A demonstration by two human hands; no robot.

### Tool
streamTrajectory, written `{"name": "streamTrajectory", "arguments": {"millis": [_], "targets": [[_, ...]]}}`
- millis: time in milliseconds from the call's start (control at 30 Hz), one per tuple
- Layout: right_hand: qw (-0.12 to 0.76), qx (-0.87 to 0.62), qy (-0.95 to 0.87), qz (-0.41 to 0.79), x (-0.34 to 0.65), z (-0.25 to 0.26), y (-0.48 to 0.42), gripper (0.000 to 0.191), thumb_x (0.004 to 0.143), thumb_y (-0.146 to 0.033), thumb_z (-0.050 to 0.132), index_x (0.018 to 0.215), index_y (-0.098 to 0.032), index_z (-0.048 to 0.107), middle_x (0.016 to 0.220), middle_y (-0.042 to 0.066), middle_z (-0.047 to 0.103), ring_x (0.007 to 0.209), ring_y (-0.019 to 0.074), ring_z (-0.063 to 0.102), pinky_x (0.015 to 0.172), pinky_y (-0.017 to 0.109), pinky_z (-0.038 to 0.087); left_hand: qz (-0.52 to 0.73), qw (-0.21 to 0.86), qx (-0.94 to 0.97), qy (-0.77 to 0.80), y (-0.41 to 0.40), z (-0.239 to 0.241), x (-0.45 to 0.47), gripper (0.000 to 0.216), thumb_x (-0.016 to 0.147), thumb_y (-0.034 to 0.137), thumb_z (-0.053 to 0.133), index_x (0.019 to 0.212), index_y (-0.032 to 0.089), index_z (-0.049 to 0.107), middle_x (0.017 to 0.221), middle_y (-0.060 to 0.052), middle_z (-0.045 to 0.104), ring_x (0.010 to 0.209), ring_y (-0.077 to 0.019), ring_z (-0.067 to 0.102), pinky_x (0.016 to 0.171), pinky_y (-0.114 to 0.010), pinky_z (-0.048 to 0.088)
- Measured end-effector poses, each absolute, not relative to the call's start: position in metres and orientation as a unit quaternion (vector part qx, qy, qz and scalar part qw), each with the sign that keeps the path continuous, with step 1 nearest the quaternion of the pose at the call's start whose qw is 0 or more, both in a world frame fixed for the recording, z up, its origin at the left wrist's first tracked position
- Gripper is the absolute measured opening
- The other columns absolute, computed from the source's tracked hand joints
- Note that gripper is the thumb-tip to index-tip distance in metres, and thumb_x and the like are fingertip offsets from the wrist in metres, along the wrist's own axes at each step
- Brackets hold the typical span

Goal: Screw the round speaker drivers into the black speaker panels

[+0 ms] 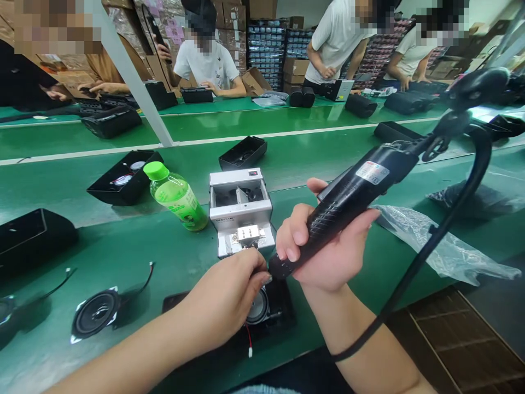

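Fingers of the right hand wrap the electric screwdriver; left hand fingers pinch at its tip.

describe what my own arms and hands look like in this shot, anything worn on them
Both forearms are bare up to the frame edge: no sleeves, gloves, watch or rings visible. The left hand and right hand show short, unpainted nails.

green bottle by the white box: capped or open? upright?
Capped and tilted. The bottle carries its green cap and leans with the cap end up-left, beside the white box. The fisheye may exaggerate the lean.
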State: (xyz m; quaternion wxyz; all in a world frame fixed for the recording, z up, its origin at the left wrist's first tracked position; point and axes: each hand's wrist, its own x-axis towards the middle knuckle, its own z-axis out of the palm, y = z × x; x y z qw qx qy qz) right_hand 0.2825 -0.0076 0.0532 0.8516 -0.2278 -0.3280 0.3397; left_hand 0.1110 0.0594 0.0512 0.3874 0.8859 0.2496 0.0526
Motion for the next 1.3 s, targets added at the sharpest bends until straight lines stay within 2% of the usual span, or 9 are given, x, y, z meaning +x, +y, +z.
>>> {"name": "streamTrajectory", "arguments": {"millis": [300,467,733,933,1033,1100,1133,1167,1300], "targets": [[0.87,-0.166,-0.32,0.336,0.281,0.056,-0.011,0.062,0.106,-0.076,0.044,0.125,-0.026,0.075,0.06,-0.006,0.061,0.034,0.0113,0.048,0.035,0.025,0.049,0.137,0.501,0.832,0.196,0.059,0.046,0.112,0.028,0.109,0.032,0.054,0.085,0.022,0.064,0.091,-0.001,0.068,0.084,-0.0149,0.062,0.08,-0.028,0.049],[0.871,-0.178,-0.315,0.331,0.279,0.056,-0.01,0.064,0.105,-0.079,0.043,0.124,-0.027,0.075,0.06,-0.005,0.061,0.035,0.0115,0.049,0.037,0.025,0.051,0.116,0.52,0.82,0.209,0.055,0.049,0.107,0.033,0.113,0.034,0.049,0.089,0.021,0.067,0.088,0.0,0.065,0.079,-0.0135,0.058,0.074,-0.027,0.048],[0.842,-0.174,-0.371,0.35,0.271,0.058,-0.02,0.069,0.105,-0.081,0.04,0.129,-0.027,0.076,0.061,-0.005,0.062,0.036,0.0127,0.052,0.038,0.027,0.054,0.078,0.611,0.748,0.245,0.051,0.048,0.099,0.017,0.097,0.031,0.072,0.085,0.02,0.075,0.093,-0.002,0.071,0.077,-0.0138,0.063,0.072,-0.028,0.051],[0.795,-0.201,-0.44,0.366,0.26,0.057,-0.024,0.076,0.1,-0.089,0.037,0.138,-0.033,0.072,0.065,-0.003,0.065,0.041,0.0173,0.057,0.039,0.032,0.053,0.111,0.466,0.858,0.185,0.046,0.038,0.086,0.026,0.107,0.025,0.053,0.091,0.02,0.073,0.091,-0.003,0.068,0.081,-0.0154,0.063,0.075,-0.03,0.051],[0.795,-0.206,-0.458,0.342,0.256,0.062,-0.014,0.081,0.098,-0.091,0.036,0.138,-0.031,0.072,0.062,-0.003,0.063,0.039,0.0165,0.054,0.039,0.031,0.051,0.129,0.425,0.875,0.192,0.048,0.033,0.072,0.03,0.111,0.031,0.052,0.131,0.024,0.073,0.117,-0.008,0.074,0.101,-0.0199,0.071,0.087,-0.033,0.059],[0.809,-0.218,-0.462,0.29,0.256,0.066,-0.003,0.081,0.098,-0.09,0.039,0.137,-0.028,0.073,0.061,-0.003,0.063,0.038,0.0158,0.054,0.039,0.03,0.052,0.175,0.363,0.887,0.226,0.05,0.031,0.06,0.055,0.111,0.036,0.056,0.165,0.026,0.049,0.141,-0.012,0.07,0.12,-0.025,0.072,0.095,-0.037,0.062],[0.814,-0.226,-0.467,0.259,0.257,0.068,0.002,0.08,0.098,-0.09,0.042,0.135,-0.027,0.074,0.061,-0.003,0.064,0.039,0.0158,0.054,0.039,0.03,0.052,0.203,0.328,0.891,0.241,0.051,0.031,0.052,0.064,0.111,0.037,0.057,0.171,0.028,0.038,0.147,-0.013,0.068,0.126,-0.0264,0.071,0.098,-0.038,0.062],[0.816,-0.234,-0.474,0.232,0.258,0.069,0.008,0.078,0.098,-0.089,0.045,0.133,-0.025,0.074,0.061,-0.003,0.065,0.039,0.0159,0.055,0.039,0.03,0.051,0.231,0.297,0.892,0.25,0.052,0.031,0.043,0.064,0.112,0.037,0.057,0.172,0.03,0.037,0.149,-0.012,0.068,0.127,-0.0263,0.071,0.1,-0.038,0.062],[0.796,-0.252,-0.52,0.18,0.26,0.066,0.03,0.075,0.097,-0.09,0.046,0.122,-0.026,0.076,0.062,-0.002,0.066,0.039,0.0168,0.055,0.035,0.03,0.048,0.294,0.215,0.896,0.254,0.054,0.028,0.002,0.034,0.109,0.032,0.064,0.143,0.035,0.067,0.133,-0.003,0.075,0.113,-0.0206,0.074,0.097,-0.031,0.06]]}}
